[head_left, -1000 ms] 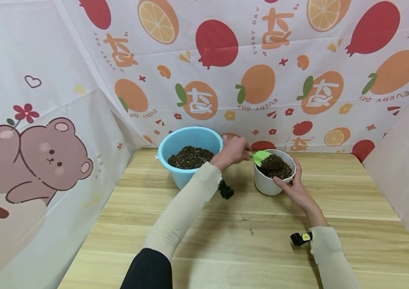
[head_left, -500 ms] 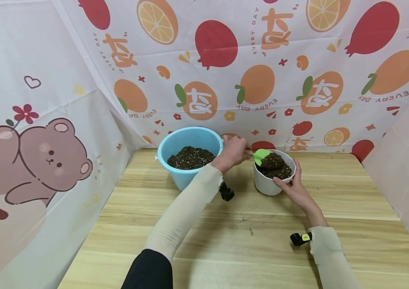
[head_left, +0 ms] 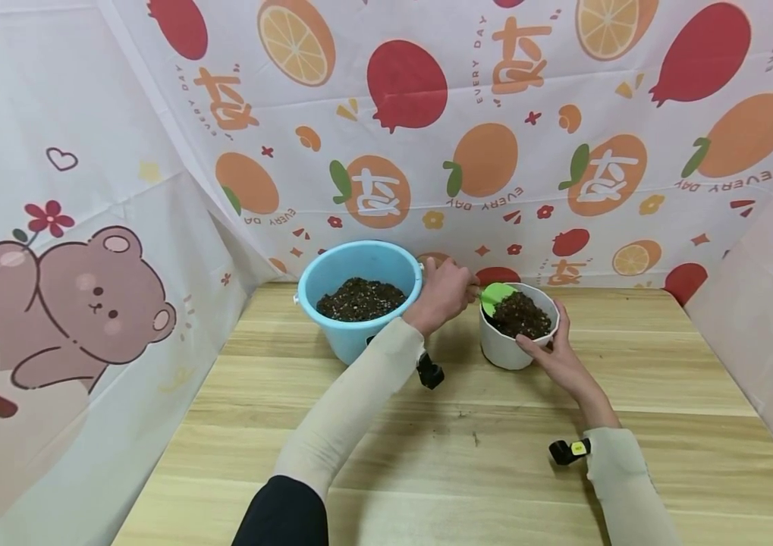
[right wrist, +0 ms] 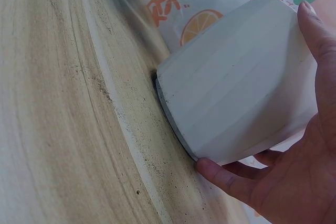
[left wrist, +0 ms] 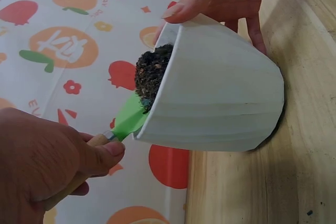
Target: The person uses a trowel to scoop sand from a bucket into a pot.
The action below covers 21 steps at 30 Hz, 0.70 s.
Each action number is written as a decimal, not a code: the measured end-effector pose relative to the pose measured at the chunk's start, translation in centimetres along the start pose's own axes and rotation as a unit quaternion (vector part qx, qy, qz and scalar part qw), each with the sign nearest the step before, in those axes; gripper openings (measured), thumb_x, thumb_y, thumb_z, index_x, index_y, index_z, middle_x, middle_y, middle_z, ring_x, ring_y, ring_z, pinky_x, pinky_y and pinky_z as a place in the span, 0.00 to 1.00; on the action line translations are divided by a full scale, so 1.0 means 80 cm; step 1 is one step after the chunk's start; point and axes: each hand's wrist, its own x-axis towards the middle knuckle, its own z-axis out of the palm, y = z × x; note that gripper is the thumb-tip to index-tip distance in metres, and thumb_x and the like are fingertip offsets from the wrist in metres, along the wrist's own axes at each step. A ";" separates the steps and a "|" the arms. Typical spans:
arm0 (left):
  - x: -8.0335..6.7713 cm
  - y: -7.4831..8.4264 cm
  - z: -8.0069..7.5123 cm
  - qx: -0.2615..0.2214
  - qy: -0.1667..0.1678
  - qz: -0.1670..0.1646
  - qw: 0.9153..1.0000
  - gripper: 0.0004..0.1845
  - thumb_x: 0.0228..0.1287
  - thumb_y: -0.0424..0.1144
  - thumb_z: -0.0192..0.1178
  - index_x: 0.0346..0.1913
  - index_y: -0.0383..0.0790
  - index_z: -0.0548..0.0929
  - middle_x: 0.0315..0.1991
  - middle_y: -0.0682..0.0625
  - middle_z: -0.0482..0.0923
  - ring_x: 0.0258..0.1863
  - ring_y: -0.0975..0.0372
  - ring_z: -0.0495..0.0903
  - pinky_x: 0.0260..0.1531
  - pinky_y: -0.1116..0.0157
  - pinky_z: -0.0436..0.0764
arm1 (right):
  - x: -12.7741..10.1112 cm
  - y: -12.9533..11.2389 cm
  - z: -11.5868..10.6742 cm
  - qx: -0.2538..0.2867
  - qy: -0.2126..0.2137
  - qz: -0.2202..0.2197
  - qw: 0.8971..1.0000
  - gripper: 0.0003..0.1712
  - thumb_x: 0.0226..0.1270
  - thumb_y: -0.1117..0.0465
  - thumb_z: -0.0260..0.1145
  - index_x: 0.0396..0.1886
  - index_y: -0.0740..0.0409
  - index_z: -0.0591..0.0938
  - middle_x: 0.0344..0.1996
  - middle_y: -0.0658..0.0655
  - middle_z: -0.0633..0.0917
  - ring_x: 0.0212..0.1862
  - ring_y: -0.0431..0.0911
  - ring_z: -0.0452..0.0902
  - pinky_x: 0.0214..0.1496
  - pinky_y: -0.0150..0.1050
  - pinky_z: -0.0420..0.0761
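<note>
Likely weighty with soil (head_left: pixel 521 315) yet rigid and smooth-walled, the white pot (head_left: pixel 510 347) stands on the tabletop (head_left: pixel 468 440), right hand (head_left: pixel 557 353) cupping its side, the safest hold, while the left hand (head_left: pixel 442 294) grips the light green trowel (head_left: pixel 495 294) at its rim.

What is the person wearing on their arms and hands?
Both hands are bare: no gloves and no rings that I can see. Long, snug cream sleeves cover both forearms down to the wrists, the left sleeve and the right sleeve. Near the left elbow a black upper sleeve begins. A small black camera sits under the left wrist; the one at the right wrist has a yellow spot.
</note>
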 end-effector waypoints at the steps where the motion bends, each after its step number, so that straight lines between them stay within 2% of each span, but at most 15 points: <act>1: -0.001 0.001 0.001 0.002 0.001 0.000 1.000 0.11 0.72 0.42 0.61 0.50 0.57 0.90 0.45 0.60 0.90 0.42 0.61 0.74 0.44 0.58 0.54 | 0.000 0.000 0.000 0.000 -0.001 0.001 1.000 0.59 0.74 0.52 0.64 0.78 0.27 0.26 0.81 0.60 0.37 0.82 0.63 0.36 0.78 0.68 0.51; 9: -0.002 0.004 0.002 0.007 0.020 0.015 1.000 0.09 0.71 0.42 0.63 0.47 0.56 0.91 0.41 0.59 0.90 0.41 0.61 0.72 0.48 0.56 0.57 | 0.001 0.001 0.000 -0.003 0.002 -0.002 1.000 0.58 0.74 0.53 0.64 0.78 0.27 0.27 0.81 0.60 0.38 0.83 0.63 0.36 0.78 0.68 0.49; 21: -0.003 0.002 0.007 0.018 0.069 0.041 0.997 0.09 0.68 0.41 0.66 0.47 0.57 0.91 0.42 0.58 0.90 0.42 0.60 0.74 0.49 0.56 0.58 | 0.000 0.000 -0.001 -0.003 -0.002 0.008 1.000 0.59 0.74 0.51 0.63 0.77 0.26 0.25 0.81 0.59 0.36 0.83 0.62 0.33 0.78 0.68 0.50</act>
